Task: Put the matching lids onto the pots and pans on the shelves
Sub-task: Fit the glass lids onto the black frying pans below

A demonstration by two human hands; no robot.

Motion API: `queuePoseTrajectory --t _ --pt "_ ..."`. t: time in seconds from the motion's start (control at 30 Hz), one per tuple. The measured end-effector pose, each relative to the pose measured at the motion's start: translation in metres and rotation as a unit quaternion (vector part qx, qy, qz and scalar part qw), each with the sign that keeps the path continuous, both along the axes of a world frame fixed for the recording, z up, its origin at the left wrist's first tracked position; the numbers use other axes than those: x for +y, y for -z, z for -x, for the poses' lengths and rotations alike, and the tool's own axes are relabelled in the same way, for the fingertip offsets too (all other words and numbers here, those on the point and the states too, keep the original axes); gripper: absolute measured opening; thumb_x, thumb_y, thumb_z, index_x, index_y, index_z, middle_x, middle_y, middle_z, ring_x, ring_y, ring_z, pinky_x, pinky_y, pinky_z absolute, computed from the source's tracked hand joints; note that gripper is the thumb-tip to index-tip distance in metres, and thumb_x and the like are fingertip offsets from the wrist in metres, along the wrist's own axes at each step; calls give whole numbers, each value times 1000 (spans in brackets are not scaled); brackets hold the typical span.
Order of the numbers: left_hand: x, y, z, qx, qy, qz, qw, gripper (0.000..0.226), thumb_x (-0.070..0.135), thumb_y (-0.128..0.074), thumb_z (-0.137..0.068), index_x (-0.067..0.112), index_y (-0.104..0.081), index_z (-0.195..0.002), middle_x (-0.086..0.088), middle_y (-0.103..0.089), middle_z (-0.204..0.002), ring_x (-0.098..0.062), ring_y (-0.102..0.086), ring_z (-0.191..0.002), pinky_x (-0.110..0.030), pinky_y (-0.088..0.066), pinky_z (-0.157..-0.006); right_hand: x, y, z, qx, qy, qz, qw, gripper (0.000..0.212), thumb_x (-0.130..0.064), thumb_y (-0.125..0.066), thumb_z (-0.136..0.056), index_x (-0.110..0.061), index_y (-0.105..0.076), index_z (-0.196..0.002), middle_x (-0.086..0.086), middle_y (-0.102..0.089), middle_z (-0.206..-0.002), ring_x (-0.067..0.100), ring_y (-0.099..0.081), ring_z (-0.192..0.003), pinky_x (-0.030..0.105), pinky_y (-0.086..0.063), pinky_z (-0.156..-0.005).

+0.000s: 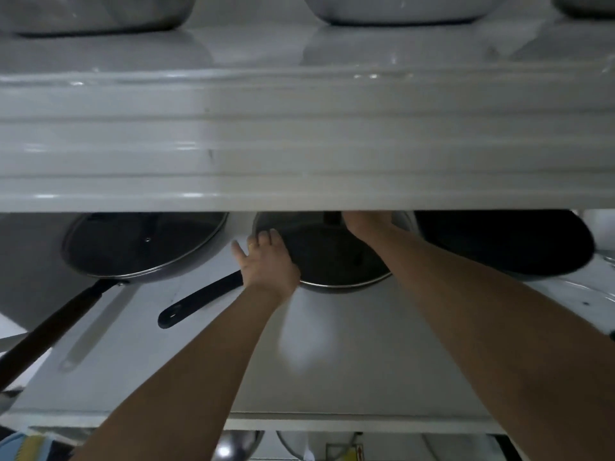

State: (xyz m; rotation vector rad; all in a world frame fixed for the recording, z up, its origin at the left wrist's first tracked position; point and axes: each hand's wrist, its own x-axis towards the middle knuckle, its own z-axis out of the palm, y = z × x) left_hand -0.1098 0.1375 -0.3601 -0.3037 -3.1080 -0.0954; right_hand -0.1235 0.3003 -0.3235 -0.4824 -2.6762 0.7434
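Note:
On the middle shelf [349, 344] stands a dark frying pan [332, 261] with a black handle pointing left. My left hand [266, 261] lies on its left rim, fingers spread. My right hand [366, 222] reaches over the pan's far side, partly hidden by the shelf above; it seems to hold a glass lid [401, 221] tilted over the pan, though the grip itself is hidden. A second pan [143, 247] at the left wears a glass lid and has a brown handle. A third dark pan [506, 244] sits at the right without a lid.
The upper shelf's white front edge [299, 144] fills the top half of the view, with metal pots [399, 8] on it. A light grey handle [96, 327] lies on the middle shelf at the left. Below the shelf, metal cookware [236, 444] shows.

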Motion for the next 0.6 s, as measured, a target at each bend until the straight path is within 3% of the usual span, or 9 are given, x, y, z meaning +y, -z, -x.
queuePoseTrajectory --t 0.07,0.17,0.27,0.33,0.47,0.6 --pt "33 -11 -15 7 18 -32 999 68 23 -46 -87 9 -21 -149 -11 -34 -150 -30 -26 -142 -53 -9 -120 18 -7 -20 29 23 -20 999 23 -19 -42 -99 -6 -62 -99 9 -64 -103 23 -57 -100 31 -41 -78" --pt "85 -20 -37 -2 84 -51 995 63 26 -40 -93 9 -19 -150 -12 -31 -153 -31 -26 -142 -50 -13 -120 45 -10 -53 -27 40 -48 998 26 -16 -40 -99 -4 -62 -107 15 -65 -112 33 -59 -104 32 -37 -71" --pt "141 -31 -70 -49 138 -98 984 59 27 -37 -95 10 -24 -149 -12 -34 -152 -32 -30 -141 -47 -22 -115 81 -12 -98 -49 115 -28 992 33 -22 -41 -99 -10 -53 -127 14 -59 -127 34 -62 -102 34 -43 -67" --pt "177 -33 -92 -92 174 -112 974 47 26 -33 -97 11 -37 -141 -11 -44 -144 -32 -40 -133 -46 -32 -111 114 -10 -133 -39 144 -59 987 38 -23 -42 -97 -18 -44 -135 12 -46 -137 34 -58 -107 38 -49 -77" --pt "233 -22 -127 -166 222 -106 955 42 35 -32 -100 8 -55 -121 -14 -58 -125 -33 -56 -117 -46 -45 -101 180 0 -201 -144 216 -119 958 41 -24 -41 -95 -16 -43 -135 11 -42 -135 32 -44 -122 41 -40 -96" --pt "266 -9 -148 -196 199 -90 956 47 34 -38 -99 9 -42 -139 -11 -44 -145 -31 -47 -129 -45 -40 -108 225 17 -244 -330 228 -52 914 48 -31 -43 -92 -22 -40 -139 5 -35 -142 29 -32 -135 47 -38 -104"
